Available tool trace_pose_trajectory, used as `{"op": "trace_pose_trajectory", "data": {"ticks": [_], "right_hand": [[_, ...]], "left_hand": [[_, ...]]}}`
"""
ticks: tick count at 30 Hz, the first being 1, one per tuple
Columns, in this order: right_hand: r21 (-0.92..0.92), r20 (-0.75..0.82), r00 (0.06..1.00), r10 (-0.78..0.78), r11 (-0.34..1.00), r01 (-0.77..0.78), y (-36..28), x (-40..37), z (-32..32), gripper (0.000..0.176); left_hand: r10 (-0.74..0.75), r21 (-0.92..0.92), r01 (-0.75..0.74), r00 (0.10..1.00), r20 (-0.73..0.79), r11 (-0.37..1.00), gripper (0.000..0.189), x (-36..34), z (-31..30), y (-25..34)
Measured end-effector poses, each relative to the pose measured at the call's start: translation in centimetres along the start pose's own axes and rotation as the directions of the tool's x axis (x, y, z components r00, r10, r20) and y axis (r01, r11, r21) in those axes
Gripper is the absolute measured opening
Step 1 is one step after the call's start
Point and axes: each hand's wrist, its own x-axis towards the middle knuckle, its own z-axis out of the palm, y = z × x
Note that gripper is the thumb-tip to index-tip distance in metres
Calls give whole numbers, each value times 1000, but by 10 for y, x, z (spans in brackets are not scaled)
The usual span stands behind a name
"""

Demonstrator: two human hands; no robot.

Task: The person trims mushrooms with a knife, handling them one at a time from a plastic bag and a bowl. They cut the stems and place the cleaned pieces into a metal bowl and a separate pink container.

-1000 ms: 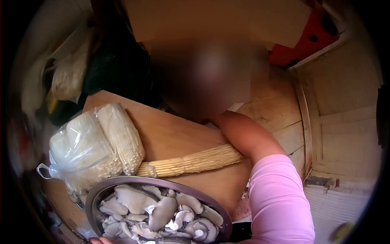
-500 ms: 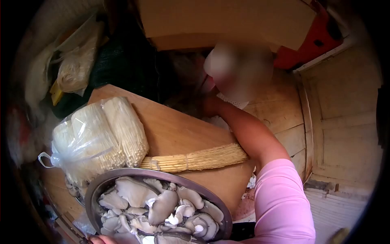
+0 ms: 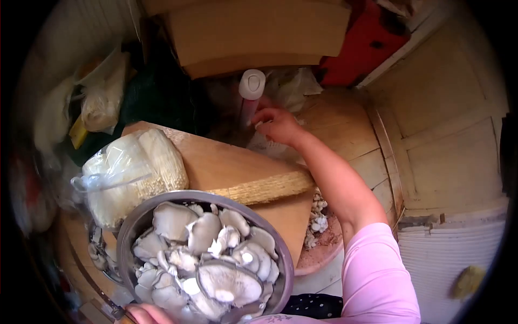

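Observation:
My left hand [image 3: 148, 313] shows at the bottom edge, its fingers closed round the handle of a knife [image 3: 116, 310] whose long dark blade points up and left. Beside it is a metal basin [image 3: 123, 254] full of grey oyster mushrooms [image 3: 229, 281]. My right hand [image 3: 280, 127] reaches far forward, fingers loosely curled and apart, close by a pink-bodied bottle with a white lid [image 3: 251, 86]. Whether a fingertip touches the bottle is not clear. Crumpled clear plastic lies under and behind that hand.
A wooden board [image 3: 216, 156] carries a bag of enoki mushrooms [image 3: 127, 175] and a straw whisk broom [image 3: 264, 187]. A pink basin [image 3: 324, 254] holds mushroom scraps. Cardboard [image 3: 253, 32] and a red panel [image 3: 364, 46] stand behind. More mushrooms [image 3: 100, 256] sit at left.
The view has shifted and more of the mushroom basin shows. My right hand, largely hidden before behind a blurred white shape, is now visible beside the bottle.

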Motion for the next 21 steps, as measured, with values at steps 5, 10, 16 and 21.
{"op": "trace_pose_trajectory", "data": {"ticks": [5,10,16,21], "right_hand": [[295,36,999,-36,955,24,-78,-84,-7,28],[355,304,952,-36,931,-78,-167,-195,26,33],[203,221,920,-324,938,282,-241,-264,73,28],[128,185,976,-119,987,96,-276,-341,108,35]], "left_hand": [[-65,33,63,994,90,998,36,-25,22,-1],[-33,121,11,983,182,993,39,-70,20,-11],[-69,247,31,987,145,968,37,-90,33,-8],[-43,381,-24,985,167,924,31,-96,39,-5]]}}
